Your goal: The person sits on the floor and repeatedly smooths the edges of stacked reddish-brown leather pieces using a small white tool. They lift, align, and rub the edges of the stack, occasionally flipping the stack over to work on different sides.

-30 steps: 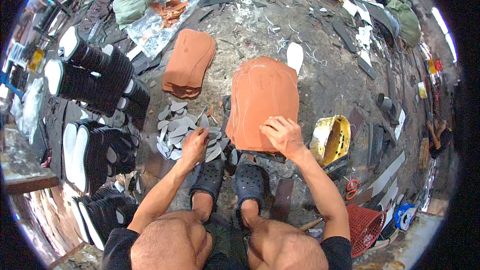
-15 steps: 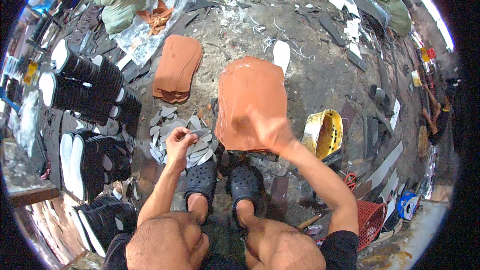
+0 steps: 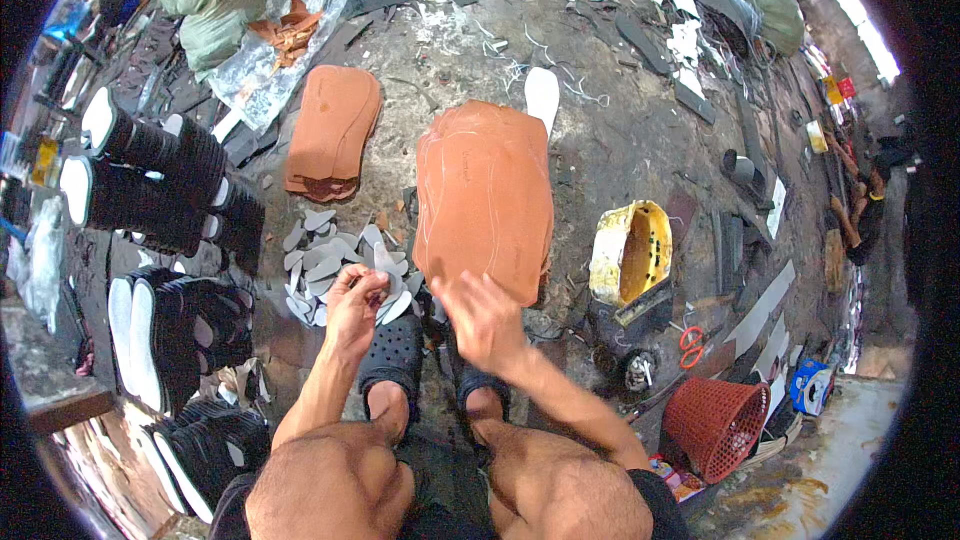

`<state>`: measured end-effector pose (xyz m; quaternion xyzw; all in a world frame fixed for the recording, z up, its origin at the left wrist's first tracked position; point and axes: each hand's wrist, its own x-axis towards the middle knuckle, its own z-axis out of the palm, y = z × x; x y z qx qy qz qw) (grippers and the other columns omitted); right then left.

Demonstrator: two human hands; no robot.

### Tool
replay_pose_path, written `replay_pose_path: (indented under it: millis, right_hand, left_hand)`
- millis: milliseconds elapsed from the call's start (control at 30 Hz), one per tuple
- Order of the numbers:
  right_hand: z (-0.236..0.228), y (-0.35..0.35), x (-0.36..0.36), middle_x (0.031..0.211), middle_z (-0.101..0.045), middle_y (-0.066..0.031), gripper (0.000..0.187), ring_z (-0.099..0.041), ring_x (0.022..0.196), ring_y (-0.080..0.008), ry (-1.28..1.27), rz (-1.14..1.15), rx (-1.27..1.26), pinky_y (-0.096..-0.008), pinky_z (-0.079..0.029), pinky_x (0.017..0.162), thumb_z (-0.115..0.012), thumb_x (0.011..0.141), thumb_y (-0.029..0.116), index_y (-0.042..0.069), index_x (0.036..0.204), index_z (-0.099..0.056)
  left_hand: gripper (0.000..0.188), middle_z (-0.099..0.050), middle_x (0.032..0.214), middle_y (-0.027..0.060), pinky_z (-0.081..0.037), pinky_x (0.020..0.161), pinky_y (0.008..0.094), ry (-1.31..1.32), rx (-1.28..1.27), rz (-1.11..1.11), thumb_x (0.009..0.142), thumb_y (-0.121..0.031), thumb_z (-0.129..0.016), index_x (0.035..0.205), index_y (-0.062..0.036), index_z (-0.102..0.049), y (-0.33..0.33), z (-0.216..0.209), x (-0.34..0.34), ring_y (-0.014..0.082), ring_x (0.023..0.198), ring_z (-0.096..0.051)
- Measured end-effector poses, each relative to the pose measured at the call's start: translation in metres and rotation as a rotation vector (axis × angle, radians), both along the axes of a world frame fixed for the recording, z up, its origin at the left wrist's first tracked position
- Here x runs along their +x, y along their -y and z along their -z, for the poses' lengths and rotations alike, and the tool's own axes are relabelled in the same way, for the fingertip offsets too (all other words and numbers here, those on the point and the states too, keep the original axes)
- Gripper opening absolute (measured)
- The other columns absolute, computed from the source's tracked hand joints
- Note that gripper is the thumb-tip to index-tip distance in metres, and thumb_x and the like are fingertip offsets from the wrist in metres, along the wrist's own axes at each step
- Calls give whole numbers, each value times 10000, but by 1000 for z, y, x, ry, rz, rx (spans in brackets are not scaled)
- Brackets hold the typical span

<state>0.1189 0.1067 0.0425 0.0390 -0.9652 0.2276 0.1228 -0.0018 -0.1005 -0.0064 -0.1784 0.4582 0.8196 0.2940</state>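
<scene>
Yellow-and-white tub (image 3: 607, 262) right of brown sheets (image 3: 485, 195), dark specks on inner wall; contents unclear. Red basket (image 3: 692, 422) tilted at lower right. Clear plastic (image 3: 243, 90) at upper left bears brown scraps (image 3: 290, 35). Left hand (image 3: 353, 310): fingers curled, tips close together, just beside grey pieces (image 3: 318, 262); cannot tell whether one is held. Right hand (image 3: 486, 325): blurred, fingers partly spread at sheets' near edge; hold cannot be told.

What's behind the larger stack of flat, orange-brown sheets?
Beyond the far right corner of the larger stack of orange-brown sheets, a white, rounded, flat piece shows. Its near end is covered, so its full length, and anything under the stack, cannot be seen.
</scene>
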Motion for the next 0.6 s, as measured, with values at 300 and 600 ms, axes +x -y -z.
replay_pose_path:
  millis: [300,600]
  right_hand:
    - [-13,-96,4,992,-744,-146,150,-734,906,-272,18,433,-140,-379,-572,707,-664,947,134,29,1052,-687]
    - [-53,-101,-45,843,-710,-199,189,-691,813,-413,343,184,-231,-470,-548,722,-662,927,284,99,944,-698]
  left_hand:
    - [95,-732,906,52,-598,738,321,-263,-10,609,865,-26,-773,951,-49,-742,-58,-37,7,175,848,-716]
    - [189,-724,891,126,-566,707,359,-1011,-483,1011,794,-77,-732,975,-25,-748,-82,-19,-2,225,810,-708]
